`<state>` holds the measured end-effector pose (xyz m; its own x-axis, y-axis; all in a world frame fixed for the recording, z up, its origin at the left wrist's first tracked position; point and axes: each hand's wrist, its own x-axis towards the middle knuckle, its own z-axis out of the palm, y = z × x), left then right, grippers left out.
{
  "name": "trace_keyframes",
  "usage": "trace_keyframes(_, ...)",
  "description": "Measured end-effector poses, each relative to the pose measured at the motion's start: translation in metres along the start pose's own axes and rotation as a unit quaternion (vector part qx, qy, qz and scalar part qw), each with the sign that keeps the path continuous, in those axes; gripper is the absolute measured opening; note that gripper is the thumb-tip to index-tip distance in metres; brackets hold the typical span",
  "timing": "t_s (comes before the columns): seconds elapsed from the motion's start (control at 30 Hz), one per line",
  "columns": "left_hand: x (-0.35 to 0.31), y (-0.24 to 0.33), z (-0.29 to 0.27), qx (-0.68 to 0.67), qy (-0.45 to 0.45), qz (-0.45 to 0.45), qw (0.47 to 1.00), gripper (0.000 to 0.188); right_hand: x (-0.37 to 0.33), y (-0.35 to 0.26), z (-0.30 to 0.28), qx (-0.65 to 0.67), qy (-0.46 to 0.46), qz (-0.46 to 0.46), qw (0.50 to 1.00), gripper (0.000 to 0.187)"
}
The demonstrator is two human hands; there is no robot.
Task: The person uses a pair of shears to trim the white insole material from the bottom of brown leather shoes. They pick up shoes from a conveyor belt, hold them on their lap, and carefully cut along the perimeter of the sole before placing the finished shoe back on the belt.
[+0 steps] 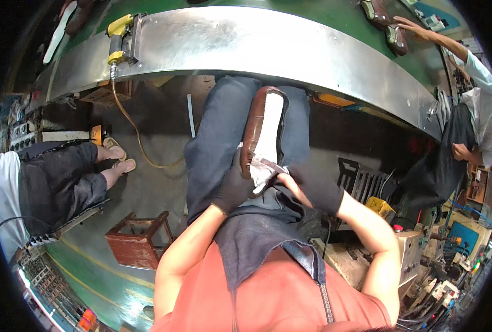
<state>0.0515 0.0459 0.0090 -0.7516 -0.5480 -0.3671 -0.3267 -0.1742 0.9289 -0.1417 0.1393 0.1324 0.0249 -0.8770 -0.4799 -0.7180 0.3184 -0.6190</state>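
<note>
A brown leather shoe [252,130] lies bottom up across my thighs, its long white insole [270,124] facing me. My left hand [234,185], in a black glove, is wrapped round the near left side of the shoe. Crumpled white material [261,176] sticks out at the shoe's near end, between my hands. At that same end works my right hand [315,185], black-gloved with bare fingers showing. Its fingers are bent in toward the white material and partly smeared by motion. Whatever they pinch is too blurred to name.
A metal-edged green conveyor [246,41] runs beyond my knees. On its edge rests a yellow-black air stapler [119,40] with a hose [130,119]. Brown shoes [395,40] lie at far right near a co-worker's hand [414,27]. A wooden stool [138,240] stands left; machinery [417,254] stands right.
</note>
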Motion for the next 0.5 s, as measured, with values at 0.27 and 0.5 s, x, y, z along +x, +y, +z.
trace_keyframes(0.27, -0.029, 0.057, -0.033, 0.119, 0.026, 0.063, 0.991, 0.084, -0.014, 0.022, 0.032, 0.248, 0.018, 0.102, 0.963, 0.048)
trace_keyframes(0.5, -0.011, 0.173, -0.127, 0.104, 0.151, 0.238, 0.954, 0.067, -0.090, 0.025, 0.006, 0.355, 0.167, 0.175, 0.903, 0.036)
